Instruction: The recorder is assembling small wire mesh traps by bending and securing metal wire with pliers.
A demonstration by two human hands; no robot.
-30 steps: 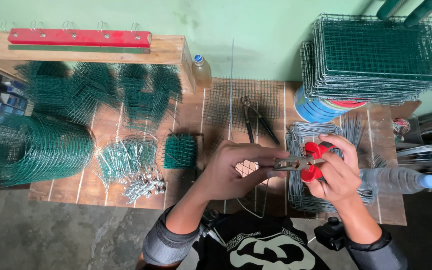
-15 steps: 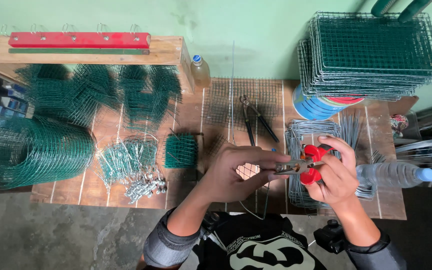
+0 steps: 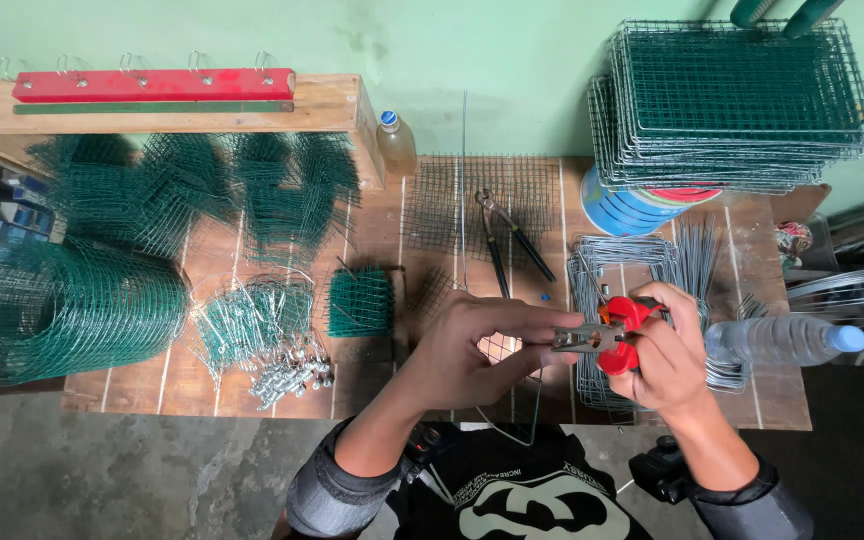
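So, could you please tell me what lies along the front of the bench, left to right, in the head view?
Green mesh roll → loose wire clips → small green mesh piece → left hand → red-handled pliers → right hand → plastic bottle.

green wall (image 3: 472, 50), wood bench (image 3: 782, 400), grey concrete floor (image 3: 102, 480).

A clear plastic bottle (image 3: 787, 339) with a blue cap lies at the table's right edge
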